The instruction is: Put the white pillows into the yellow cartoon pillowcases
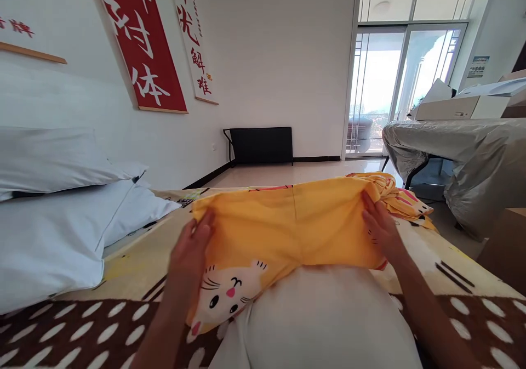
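Observation:
A yellow pillowcase (267,221) with a printed cat face on its lower left part is stretched across between my two hands. My left hand (193,243) grips its left side, with the fingers partly hidden by the cloth. On the right side, my right hand (382,226) holds the cloth with its thumb and fingers at the edge. A white pillow (329,319) lies just in front of me, its far end meeting the near edge of the pillowcase. How far the pillow reaches inside the cloth is hidden.
More white pillows (53,221) are stacked at the left. Bunched yellow fabric (406,199) lies beyond my right hand. Everything rests on a brown, white-dotted and cream blanket (468,297). A plastic-covered table (452,138) with boxes and a cardboard box (505,248) stand at the right.

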Demonstrator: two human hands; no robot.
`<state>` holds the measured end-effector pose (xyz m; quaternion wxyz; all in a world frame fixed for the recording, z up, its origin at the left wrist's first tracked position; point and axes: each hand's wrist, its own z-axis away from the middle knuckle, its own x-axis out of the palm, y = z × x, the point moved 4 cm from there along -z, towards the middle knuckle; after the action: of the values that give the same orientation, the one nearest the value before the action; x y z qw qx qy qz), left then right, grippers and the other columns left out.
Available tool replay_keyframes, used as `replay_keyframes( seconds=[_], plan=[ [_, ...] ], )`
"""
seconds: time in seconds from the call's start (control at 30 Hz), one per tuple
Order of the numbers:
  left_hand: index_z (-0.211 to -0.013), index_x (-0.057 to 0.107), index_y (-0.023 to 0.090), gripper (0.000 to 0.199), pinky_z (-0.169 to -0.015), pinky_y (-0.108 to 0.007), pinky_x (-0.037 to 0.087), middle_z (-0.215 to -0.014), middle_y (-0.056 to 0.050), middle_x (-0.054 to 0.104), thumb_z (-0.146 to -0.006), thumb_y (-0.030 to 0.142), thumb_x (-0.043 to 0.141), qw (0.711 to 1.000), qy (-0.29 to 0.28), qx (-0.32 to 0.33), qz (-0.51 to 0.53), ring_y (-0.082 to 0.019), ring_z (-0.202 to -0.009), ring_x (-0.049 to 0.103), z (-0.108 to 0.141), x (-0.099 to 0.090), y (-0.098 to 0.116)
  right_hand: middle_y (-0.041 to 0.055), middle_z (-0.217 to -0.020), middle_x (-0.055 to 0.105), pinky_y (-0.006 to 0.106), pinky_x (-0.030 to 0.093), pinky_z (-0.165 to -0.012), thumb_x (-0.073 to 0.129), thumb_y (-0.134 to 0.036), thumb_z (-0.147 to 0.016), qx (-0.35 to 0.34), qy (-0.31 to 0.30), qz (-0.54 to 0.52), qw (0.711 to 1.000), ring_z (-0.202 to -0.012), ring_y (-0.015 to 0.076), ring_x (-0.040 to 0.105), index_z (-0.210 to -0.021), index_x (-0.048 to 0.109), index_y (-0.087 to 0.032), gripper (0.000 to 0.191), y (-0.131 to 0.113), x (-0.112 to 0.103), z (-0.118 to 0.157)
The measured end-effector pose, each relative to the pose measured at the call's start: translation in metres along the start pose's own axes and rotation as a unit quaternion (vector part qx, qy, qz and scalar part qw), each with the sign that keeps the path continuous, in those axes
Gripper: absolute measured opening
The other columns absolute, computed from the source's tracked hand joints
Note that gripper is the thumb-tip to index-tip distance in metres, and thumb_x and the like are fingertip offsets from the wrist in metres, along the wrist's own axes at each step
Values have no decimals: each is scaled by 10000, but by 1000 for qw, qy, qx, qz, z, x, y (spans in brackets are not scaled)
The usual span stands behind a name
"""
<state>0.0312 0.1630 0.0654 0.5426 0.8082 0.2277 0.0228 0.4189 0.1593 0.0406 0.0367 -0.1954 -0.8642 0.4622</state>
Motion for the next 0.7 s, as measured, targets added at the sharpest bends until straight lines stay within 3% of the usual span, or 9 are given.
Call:
replay_keyframes(
  seconds=[0.07,0.13,0.2,0.27,0.37,0.43,0.5,0.6,0.7],
  plan=[
    [-1422,225,171,648,-1167,-356,223,-1527,-84,263,-879,500,354,999,-44,-11,-13,-187,-1414,208,-4,36,-30,107,-1466,384,424,297,-1091,492,-569,-828,80,-73,101,989,-1339,257,369,-1427,299,-210,724,42,26,1],
    [-1434,175,141,638,-1177,-347,159,-1541,-102,205,-903,472,296,986,-134,-66,-71,-168,-1430,124,-5,63,-64,128,-1406,463,423,309,-1076,476,-616,-807,155,-159,149,964,-1283,274,441,-1402,354,-172,752,80,45,6],
    [-1413,255,141,631,-1162,-376,201,-1510,-125,287,-901,509,289,972,-184,-104,-101,-207,-1413,207,-6,72,-88,127,-1336,536,399,340,-1053,441,-643,-808,197,-204,158,946,-1230,266,495,-1343,441,-148,728,106,48,11],
    [-1393,314,146,675,-1115,-408,295,-1435,-148,423,-870,573,333,965,-202,-116,-119,-255,-1354,353,-9,64,-95,131,-1246,605,388,375,-1018,445,-639,-807,217,-206,179,937,-1171,268,540,-1272,517,-138,687,116,37,11],
    [-1415,277,131,719,-1030,-446,384,-1291,-171,567,-844,554,391,957,-177,-78,-216,-302,-1226,507,-13,39,-78,152,-1092,677,415,413,-953,525,-570,-788,210,-184,265,923,-1065,304,596,-1190,588,-133,597,102,11,3],
    [-1404,310,141,646,-1033,-457,372,-1298,-160,559,-862,487,370,954,-115,17,-276,-302,-1215,510,-9,27,-50,147,-1116,669,437,419,-939,511,-536,-811,158,-150,306,927,-1064,315,596,-1243,559,-156,577,74,0,-3],
    [-1394,354,190,565,-1080,-438,330,-1405,-111,465,-893,450,320,948,-99,125,-274,-265,-1294,427,4,29,-23,119,-1272,590,439,390,-988,450,-534,-856,67,-118,293,947,-1176,301,533,-1358,455,-208,598,40,4,-4],
    [-1434,308,280,528,-1161,-423,187,-1525,-22,283,-932,440,277,910,-230,230,-255,-212,-1408,233,32,59,-5,42,-1489,352,411,243,-1115,372,-532,-905,-66,-180,221,956,-1377,242,298,-1444,320,-292,593,1,37,9],
    [-1455,233,333,534,-1175,-463,76,-1554,12,169,-941,468,272,858,-362,240,-275,-204,-1438,119,51,89,-17,-17,-1550,179,414,90,-1158,326,-545,-921,-69,-322,207,921,-1434,201,114,-1455,274,-338,576,2,75,28]
  ],
)
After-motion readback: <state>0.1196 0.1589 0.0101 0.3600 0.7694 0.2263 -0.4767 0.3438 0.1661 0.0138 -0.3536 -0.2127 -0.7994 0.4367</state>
